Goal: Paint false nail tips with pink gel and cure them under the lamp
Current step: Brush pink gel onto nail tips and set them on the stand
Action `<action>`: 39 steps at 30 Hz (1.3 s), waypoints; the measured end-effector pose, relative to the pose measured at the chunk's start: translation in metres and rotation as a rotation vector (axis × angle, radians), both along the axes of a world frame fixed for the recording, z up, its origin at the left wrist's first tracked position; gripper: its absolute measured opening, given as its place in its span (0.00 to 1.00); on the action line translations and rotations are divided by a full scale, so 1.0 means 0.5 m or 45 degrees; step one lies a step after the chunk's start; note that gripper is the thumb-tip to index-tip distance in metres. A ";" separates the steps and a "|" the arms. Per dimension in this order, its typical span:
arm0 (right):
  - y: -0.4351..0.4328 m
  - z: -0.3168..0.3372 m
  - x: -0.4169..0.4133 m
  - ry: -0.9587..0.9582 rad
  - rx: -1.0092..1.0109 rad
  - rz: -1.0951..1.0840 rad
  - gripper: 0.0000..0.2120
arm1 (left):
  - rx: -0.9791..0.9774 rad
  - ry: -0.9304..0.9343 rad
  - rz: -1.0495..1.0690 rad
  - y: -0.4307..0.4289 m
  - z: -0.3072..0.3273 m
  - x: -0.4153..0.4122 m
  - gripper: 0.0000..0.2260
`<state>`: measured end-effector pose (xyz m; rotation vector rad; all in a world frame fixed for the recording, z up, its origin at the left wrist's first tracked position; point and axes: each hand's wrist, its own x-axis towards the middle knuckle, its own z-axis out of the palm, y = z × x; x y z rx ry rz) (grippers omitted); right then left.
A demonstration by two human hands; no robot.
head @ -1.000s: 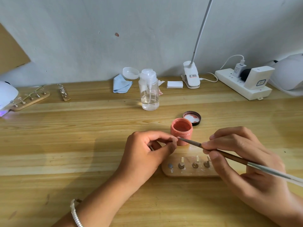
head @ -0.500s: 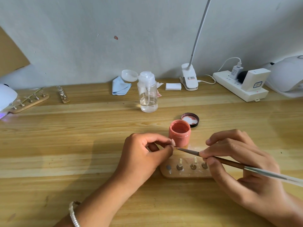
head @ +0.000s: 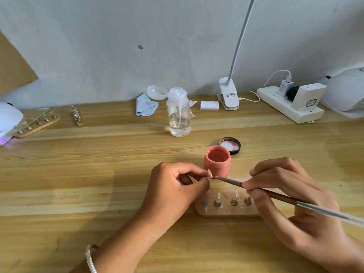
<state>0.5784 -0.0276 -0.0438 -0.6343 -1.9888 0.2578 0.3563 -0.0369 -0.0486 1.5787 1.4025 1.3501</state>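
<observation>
My left hand (head: 175, 186) pinches a small pale false nail tip (head: 209, 173) between thumb and forefinger, just in front of the open pink gel jar (head: 217, 162). A thin brush (head: 275, 196) is gripped by my right hand (head: 285, 196), and its pink tip lies right beside the nail tip, touching or nearly so. Below both hands sits a wooden nail stand (head: 226, 208) with several metal pegs, partly hidden by my right hand. The jar's black lid (head: 230, 145) lies open behind it.
A clear pump bottle (head: 178, 113) stands mid-table. A white curing lamp (head: 8, 121) glows violet at far left with two more nail stands (head: 39, 124) beside it. A clip lamp (head: 228, 93), power strip (head: 289, 107), blue cloth (head: 146, 105) and another white lamp (head: 346, 91) line the wall.
The brush tip has come down from in front of the jar to the nail tip held by my left hand. The nail tip now shows above my left fingertips.
</observation>
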 end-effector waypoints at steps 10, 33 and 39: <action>0.005 -0.001 -0.002 -0.033 0.016 0.026 0.07 | 0.014 -0.027 0.001 0.001 0.000 0.002 0.03; 0.000 0.002 -0.003 0.040 0.021 0.004 0.07 | -0.011 -0.103 -0.065 0.001 0.006 0.003 0.08; -0.002 0.002 -0.003 0.073 0.024 -0.029 0.08 | 0.005 -0.070 -0.115 0.000 0.009 0.005 0.10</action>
